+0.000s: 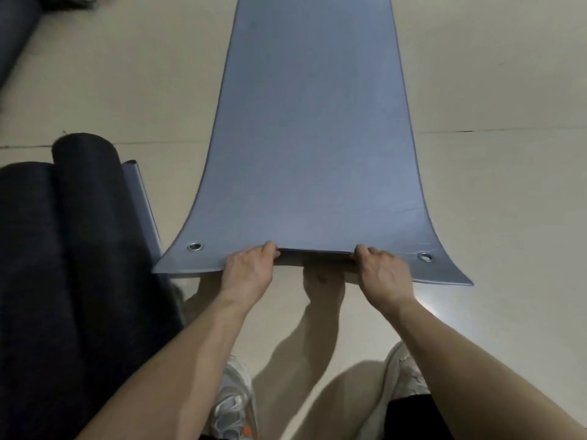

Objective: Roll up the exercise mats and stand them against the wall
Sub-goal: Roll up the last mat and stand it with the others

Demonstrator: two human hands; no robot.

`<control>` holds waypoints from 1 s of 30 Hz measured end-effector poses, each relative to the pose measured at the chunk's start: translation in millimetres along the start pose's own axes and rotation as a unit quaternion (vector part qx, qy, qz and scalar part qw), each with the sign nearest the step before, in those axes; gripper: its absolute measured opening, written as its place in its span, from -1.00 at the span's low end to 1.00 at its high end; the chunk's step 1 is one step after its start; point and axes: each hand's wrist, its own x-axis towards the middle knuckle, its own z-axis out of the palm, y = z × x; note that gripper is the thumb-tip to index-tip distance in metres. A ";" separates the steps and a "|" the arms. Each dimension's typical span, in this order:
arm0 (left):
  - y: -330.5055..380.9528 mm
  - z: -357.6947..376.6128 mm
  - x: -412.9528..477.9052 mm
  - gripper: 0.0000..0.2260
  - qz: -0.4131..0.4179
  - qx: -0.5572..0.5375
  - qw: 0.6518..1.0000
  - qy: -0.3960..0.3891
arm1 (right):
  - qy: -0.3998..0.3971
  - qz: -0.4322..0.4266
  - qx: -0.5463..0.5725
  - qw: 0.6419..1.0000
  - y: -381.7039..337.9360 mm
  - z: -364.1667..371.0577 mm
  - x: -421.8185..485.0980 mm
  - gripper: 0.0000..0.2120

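A long grey-blue exercise mat (311, 138) lies unrolled on the pale floor, running away from me. Its near edge is lifted off the floor, with a metal eyelet near each corner. My left hand (251, 268) grips that near edge left of centre, thumb on top. My right hand (379, 269) grips the same edge right of centre. Two dark rolled mats (73, 249) stand close at my left, with a grey-blue mat edge (143, 204) showing beside them.
Another dark roll (16, 39) lies at the top left corner. My shoes (233, 404) are on the floor just below the mat's near edge. Beige floor tiles (495, 185) spread on both sides of the mat.
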 end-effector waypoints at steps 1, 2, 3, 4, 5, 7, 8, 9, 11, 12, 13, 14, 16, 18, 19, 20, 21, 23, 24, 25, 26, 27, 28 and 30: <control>4.0 -14.5 2.5 -0.87 0.000 -0.007 1.000 -0.018 | -0.007 0.023 -0.003 1.000 1.6 -11.2 0.3 -0.81; 7.7 -24.7 4.0 -0.85 0.005 -0.015 0.999 -0.033 | 0.004 0.033 -0.003 0.999 4.4 -20.5 0.3 -0.77; 11.4 -30.5 6.9 -0.82 0.007 -0.015 0.999 -0.045 | 0.016 0.039 -0.006 0.999 7.6 -30.2 0.8 -0.75; 13.9 -32.1 10.7 -0.79 0.010 -0.009 0.998 -0.054 | 0.030 0.035 -0.013 0.999 12.2 -36.8 2.1 -0.74; 15.9 -33.3 15.7 -0.77 0.016 -0.001 0.997 -0.073 | 0.045 0.029 -0.027 0.998 18.3 -40.4 5.2 -0.75; 17.8 -28.8 26.6 -0.75 0.015 -0.014 0.994 -0.108 | 0.081 0.026 -0.057 0.995 29.8 -40.9 11.8 -0.74; 17.4 -24.1 32.9 -0.74 0.008 -0.027 0.992 -0.125 | 0.098 0.015 -0.063 0.993 32.5 -38.4 15.7 -0.76; 16.0 -18.2 39.4 -0.74 -0.003 -0.040 0.989 -0.139 | 0.114 0.001 -0.071 0.991 32.6 -34.0 18.2 -0.81; 13.2 -5.8 54.9 -0.74 -0.015 -0.050 0.988 -0.146 | 0.146 -0.016 -0.091 0.985 27.8 -17.1 22.4 -0.81; 13.2 -1.7 61.4 -0.73 -0.021 -0.044 0.989 -0.140 | 0.156 -0.018 -0.088 0.984 24.7 -6.2 23.2 -0.78; 13.3 3.6 67.2 -0.73 -0.024 -0.032 0.990 -0.133 | 0.160 -0.008 -0.077 0.984 22.3 1.0 22.8 -0.79; 14.1 9.7 71.6 -0.73 -0.023 -0.018 0.992 -0.125 | 0.164 -0.002 -0.063 0.984 21.4 9.5 21.9 -0.84; 16.1 24.0 75.9 -0.72 -0.019 0.018 0.995 -0.096 | 0.127 -0.001 -0.059 0.990 25.7 30.2 15.8 -0.73; 16.7 35.7 78.9 -0.76 -0.031 0.034 0.999 -0.028 | 0.037 -0.016 -0.092 0.995 35.8 47.9 13.8 -0.29; 15.7 40.8 79.3 -0.78 -0.045 0.031 0.998 0.008 | 0.008 -0.024 -0.099 0.995 40.2 53.9 16.3 -0.12; 14.0 46.3 79.2 -0.77 -0.054 0.033 0.997 0.040 | -0.010 -0.029 -0.099 0.995 43.7 59.2 21.7 -0.04; 12.3 50.9 78.1 -0.74 -0.056 0.039 0.996 0.065 | -0.018 -0.032 -0.095 0.995 46.2 62.9 27.6 -0.04; 8.2 61.7 73.4 -0.73 -0.050 0.029 0.992 0.111 | -0.001 -0.044 -0.093 0.995 46.7 68.4 36.0 -0.20; 5.2 64.6 69.0 -0.74 -0.045 0.003 0.990 0.132 | 0.016 -0.052 -0.097 0.994 47.6 72.3 38.3 -0.29; 1.4 67.5 61.2 -0.74 -0.033 -0.030 0.989 0.144 | 0.025 -0.057 -0.100 0.993 48.3 75.3 39.4 -0.37; -3.1 70.9 49.0 -0.70 -0.016 -0.062 0.988 0.138 | 0.030 -0.062 -0.100 0.993 48.6 77.9 38.8 -0.41; -9.1 74.8 34.8 -0.60 0.009 -0.076 0.991 0.109 | 0.028 -0.065 -0.099 0.993 49.2 79.6 37.6 -0.43; -16.0 77.6 21.4 -0.46 0.045 -0.057 0.996 0.059 | 0.024 -0.069 -0.095 0.993 50.0 80.8 37.3 -0.43; -27.0 83.8 3.4 -0.23 0.085 0.012 0.996 -0.037 | -0.007 -0.078 -0.083 0.993 49.9 78.5 38.9 -0.37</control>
